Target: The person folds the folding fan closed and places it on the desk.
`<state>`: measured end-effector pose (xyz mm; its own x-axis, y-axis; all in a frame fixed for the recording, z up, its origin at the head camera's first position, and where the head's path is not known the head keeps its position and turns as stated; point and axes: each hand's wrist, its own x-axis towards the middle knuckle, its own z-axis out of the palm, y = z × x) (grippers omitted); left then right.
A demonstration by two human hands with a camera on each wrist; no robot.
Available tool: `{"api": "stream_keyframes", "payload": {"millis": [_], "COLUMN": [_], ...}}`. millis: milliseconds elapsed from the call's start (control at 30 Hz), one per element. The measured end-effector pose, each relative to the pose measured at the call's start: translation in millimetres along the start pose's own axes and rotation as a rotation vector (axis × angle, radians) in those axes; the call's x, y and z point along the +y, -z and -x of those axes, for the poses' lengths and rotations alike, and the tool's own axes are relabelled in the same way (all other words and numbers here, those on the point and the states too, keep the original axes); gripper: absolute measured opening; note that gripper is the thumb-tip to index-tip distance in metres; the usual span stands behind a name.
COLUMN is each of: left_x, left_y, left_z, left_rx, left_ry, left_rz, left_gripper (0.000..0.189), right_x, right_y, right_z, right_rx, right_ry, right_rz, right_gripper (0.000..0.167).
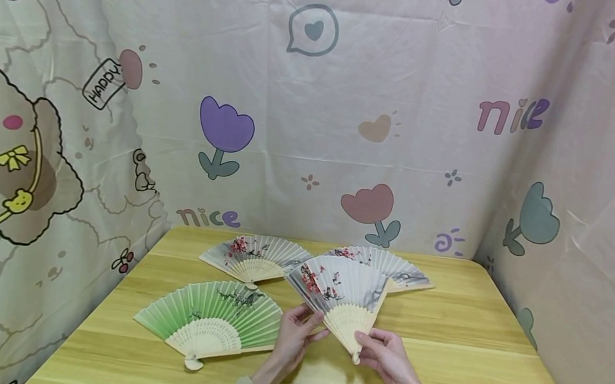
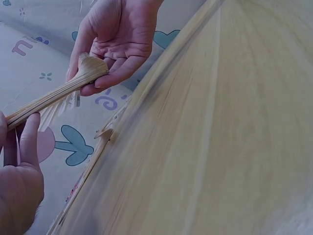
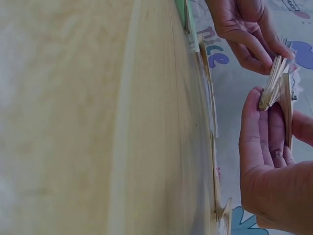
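Observation:
Both hands hold a partly spread folding fan (image 1: 345, 284), grey-white with red blossoms and pale ribs, above the table. My left hand (image 1: 292, 338) pinches its left edge between thumb and fingers. At the pivot end, my right hand (image 1: 385, 359) grips the ribs with the thumb on top. In the left wrist view the fan's stacked ribs (image 2: 54, 100) run between the two hands. The right wrist view shows the rib ends (image 3: 279, 90) against the right fingers (image 3: 252, 132). A spread green fan (image 1: 213, 313) lies just left of my left hand.
Two more spread grey-white blossom fans lie at the back of the wooden table (image 1: 467, 358): one on the left (image 1: 260, 257), another on the right (image 1: 406, 275) partly hidden behind the held fan. A printed curtain (image 1: 312, 121) surrounds the table's back and sides.

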<state>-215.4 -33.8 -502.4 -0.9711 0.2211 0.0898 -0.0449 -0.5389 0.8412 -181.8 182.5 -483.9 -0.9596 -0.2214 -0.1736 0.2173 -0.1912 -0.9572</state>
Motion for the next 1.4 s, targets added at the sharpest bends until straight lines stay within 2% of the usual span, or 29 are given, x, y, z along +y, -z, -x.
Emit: {"api": "stream_keyframes", "payload": {"millis": [233, 533, 833, 1167, 1300, 1400], "left_x": [0.5, 1.6, 0.9, 0.3, 0.4, 0.4], "left_y": [0.1, 0.9, 2.2, 3.6, 3.7, 3.6], "left_z": [-0.3, -0.4, -1.2, -1.0, -0.7, -0.8], "left_rx": [0.005, -0.002, -0.013, -0.016, -0.017, -0.016], "left_ry": [0.015, 0.048, 0.044, 0.038, 0.039, 0.039], "left_rz": [-0.007, 0.009, 0.000, -0.014, -0.020, -0.022], "left_gripper": [0.027, 0.021, 0.019, 0.047, 0.043, 0.033], "right_x": [-0.5, -0.7, -1.4, -2.9, -3.3, -3.4], "right_y": [-0.8, -0.1, 0.6, -2.4, -3.3, -3.7], "right_z": [0.3, 1.0, 1.0, 1.0, 0.8, 0.8], "right_rx": [-0.007, -0.025, -0.050, 0.004, 0.021, 0.026], "right_ry": [0.005, 0.013, -0.001, 0.031, 0.037, 0.035], "right_rz": [0.003, -0.004, -0.008, 0.070, 0.089, 0.092], "right_gripper": [0.004, 0.006, 0.009, 0.012, 0.016, 0.016]}}
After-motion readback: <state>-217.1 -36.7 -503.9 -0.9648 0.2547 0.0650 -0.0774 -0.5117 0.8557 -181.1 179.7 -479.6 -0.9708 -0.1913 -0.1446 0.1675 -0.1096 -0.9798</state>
